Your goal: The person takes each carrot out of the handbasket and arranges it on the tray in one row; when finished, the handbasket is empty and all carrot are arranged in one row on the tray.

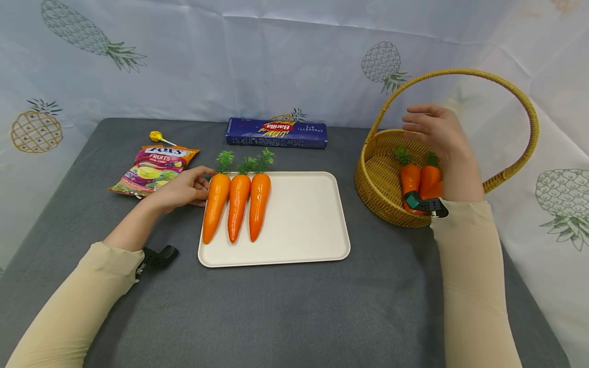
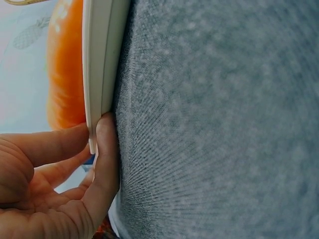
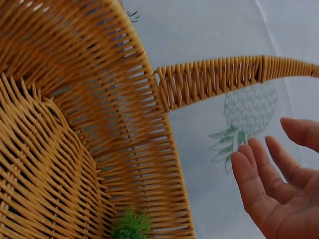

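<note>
Left grip (image 1: 181,189): pinched on tray (image 1: 303,220) rim, thumb over, finger under; left of centre in frame.
Right grip (image 1: 434,129): loosely open, thumb apart from fingers, holding nothing; right of frame, over basket (image 1: 379,197).
Tray: centre of frame, on tabletop (image 1: 294,317).
Tray carrots (image 1: 239,204): three, side by side at tray's left end, green tops past upper rim.
Basket: right of frame, handle up.
Basket carrots (image 1: 410,178): inside, partly hidden by right forearm.
Candy bag (image 1: 154,171): left of frame, near left grip.
Lollipop (image 1: 156,136): upper left, just above bag.
Spaghetti box (image 1: 246,134): upper centre.
</note>
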Motion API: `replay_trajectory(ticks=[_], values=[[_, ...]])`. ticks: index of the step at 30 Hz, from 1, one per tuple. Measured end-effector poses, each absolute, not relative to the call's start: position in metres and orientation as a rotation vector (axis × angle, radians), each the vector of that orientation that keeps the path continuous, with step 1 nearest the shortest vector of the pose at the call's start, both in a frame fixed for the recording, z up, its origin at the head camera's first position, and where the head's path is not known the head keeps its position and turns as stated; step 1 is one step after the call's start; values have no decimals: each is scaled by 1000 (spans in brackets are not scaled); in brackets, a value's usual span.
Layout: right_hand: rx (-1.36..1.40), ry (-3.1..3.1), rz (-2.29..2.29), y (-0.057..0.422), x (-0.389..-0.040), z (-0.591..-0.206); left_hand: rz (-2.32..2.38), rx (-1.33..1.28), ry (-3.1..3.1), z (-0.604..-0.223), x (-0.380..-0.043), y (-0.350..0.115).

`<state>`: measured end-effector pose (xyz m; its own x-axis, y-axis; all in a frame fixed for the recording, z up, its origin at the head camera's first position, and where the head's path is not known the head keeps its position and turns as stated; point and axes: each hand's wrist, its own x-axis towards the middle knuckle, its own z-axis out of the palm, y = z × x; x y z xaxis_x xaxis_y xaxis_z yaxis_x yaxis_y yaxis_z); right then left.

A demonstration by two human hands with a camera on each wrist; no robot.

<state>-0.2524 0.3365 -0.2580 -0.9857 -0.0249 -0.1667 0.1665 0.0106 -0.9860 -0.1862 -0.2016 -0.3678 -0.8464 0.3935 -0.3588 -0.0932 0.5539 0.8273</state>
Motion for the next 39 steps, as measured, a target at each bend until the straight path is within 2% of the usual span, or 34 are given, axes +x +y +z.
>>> replay_trajectory(ticks=[14, 27, 39], values=[[314, 2158, -1867, 367, -259, -267, 1254, 236, 2278, -366, -186, -201], [304, 2204, -1482, 386, -266, -279, 1247, 244, 2281, -367, -185, -201], [178, 2254, -1231, 398, -264, -294, 1245, 236, 2284, -367, -186, -201]])
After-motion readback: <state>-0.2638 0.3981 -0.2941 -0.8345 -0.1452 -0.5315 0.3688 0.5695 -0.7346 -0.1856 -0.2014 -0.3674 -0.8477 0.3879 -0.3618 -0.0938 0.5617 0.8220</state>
